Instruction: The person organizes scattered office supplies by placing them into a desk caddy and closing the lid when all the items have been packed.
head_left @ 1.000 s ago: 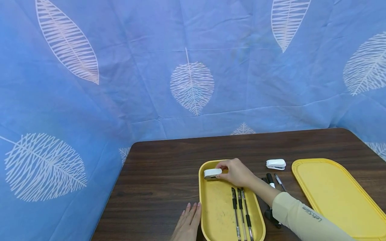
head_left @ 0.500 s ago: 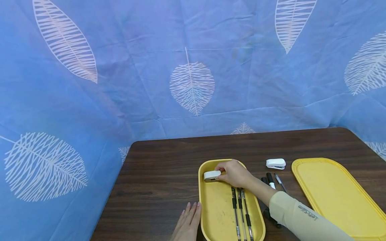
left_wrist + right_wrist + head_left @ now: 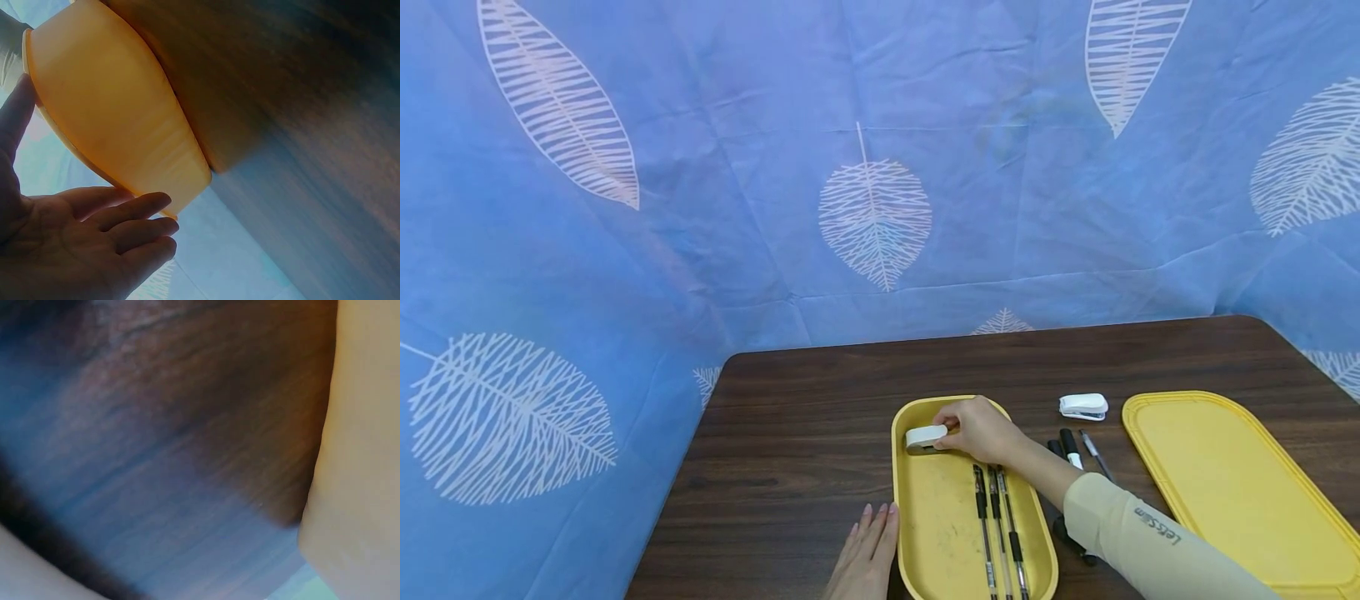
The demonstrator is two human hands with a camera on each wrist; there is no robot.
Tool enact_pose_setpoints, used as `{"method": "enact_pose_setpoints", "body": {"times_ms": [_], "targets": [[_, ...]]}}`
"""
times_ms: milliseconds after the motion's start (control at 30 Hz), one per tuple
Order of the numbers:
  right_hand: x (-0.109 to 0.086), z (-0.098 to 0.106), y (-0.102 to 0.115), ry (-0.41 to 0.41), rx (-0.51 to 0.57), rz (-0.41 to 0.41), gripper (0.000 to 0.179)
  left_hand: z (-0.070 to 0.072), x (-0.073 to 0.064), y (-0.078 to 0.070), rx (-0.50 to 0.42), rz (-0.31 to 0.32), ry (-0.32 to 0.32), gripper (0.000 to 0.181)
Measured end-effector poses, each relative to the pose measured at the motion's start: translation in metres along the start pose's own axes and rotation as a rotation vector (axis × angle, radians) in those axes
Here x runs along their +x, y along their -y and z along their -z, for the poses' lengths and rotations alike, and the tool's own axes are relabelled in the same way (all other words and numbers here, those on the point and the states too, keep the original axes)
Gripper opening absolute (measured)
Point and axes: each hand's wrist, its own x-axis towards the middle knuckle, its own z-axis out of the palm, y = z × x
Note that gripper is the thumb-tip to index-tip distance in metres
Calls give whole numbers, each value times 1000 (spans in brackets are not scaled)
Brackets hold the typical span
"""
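Right hand (image 3: 981, 429) pinches half-hidden stapler (image 3: 924, 436), 11 o'clock in tray (image 3: 934, 521); left hand (image 3: 867, 552) spread, cut off, touching tray, 9 o'clock.

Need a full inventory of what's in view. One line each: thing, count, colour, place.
Deep rounded plastic bin: 1, yellow, centre table
Small held stapler: 1, white, inside bin's far left
Slim clear-barrelled pens: 3, clear/black, bin's right side
Small loose stapler: 1, white, table right of bin
Slim loose pen: 1, greyish, below loose stapler
Capped markers: at least 2 (arm hides part), black/white, right of bin
Flat lid-like tray: 1, yellow, far right
Wood-grain table: 1, dark brown
Leaf-print cloth: backdrop, blue/white
Sleeve: 1, cream, right arm
Left hand: 1, beside bin
Right hand: 1, pinching held stapler
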Motion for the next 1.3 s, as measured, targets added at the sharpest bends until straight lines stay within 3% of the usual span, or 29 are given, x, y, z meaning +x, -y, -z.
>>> {"method": "enact_pose_setpoints", "body": {"times_ms": [433, 700, 900, 1300], "targets": [[0, 0, -5, 14, 49, 20, 27, 1, 0, 2, -18, 2, 47, 97], [-2, 2, -2, -32, 30, 33, 39, -1, 0, 3, -6, -18, 19, 95], [-3, 3, -2, -89, 99, 14, 40, -2, 0, 2, 27, -21, 2, 96], [-5, 5, -2, -114, 180, 56, 40, -3, 1, 2, 40, -17, -7, 97]]}}
